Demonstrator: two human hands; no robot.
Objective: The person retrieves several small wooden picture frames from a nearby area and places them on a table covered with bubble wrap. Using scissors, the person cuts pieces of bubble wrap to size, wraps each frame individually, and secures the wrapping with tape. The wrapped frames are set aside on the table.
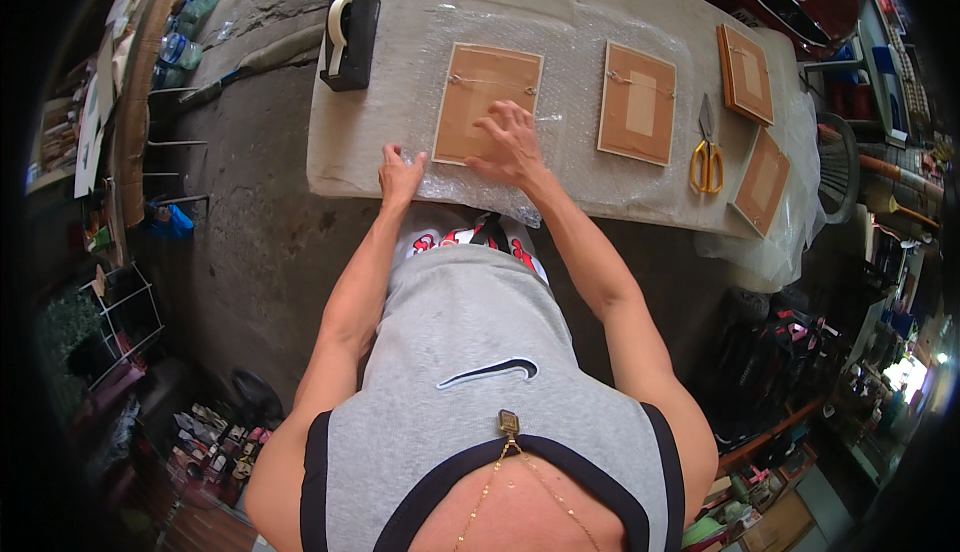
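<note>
A framed picture (465, 92) lies back side up on a sheet of bubble wrap (570, 57), its brown backing and hanging wire showing. Over its lower right part is my right hand (512, 144), fingers spread and gripping nothing. My left hand (402, 176) rests at the table's near edge, by the lower left corner of the wrap. Its thumb stands apart from the fingers, and I see nothing held between them. Some wrap hangs over the near edge between my hands. A second frame (640, 102) lies face down on bubble wrap to the right.
A black tape dispenser (350, 42) stands at the left of the pale table (400, 12). Scissors (707, 157) with yellow handles lie right of the second frame. Further right are stacked frames (747, 74), another frame (763, 182) and loose wrap over the table's edge (770, 252).
</note>
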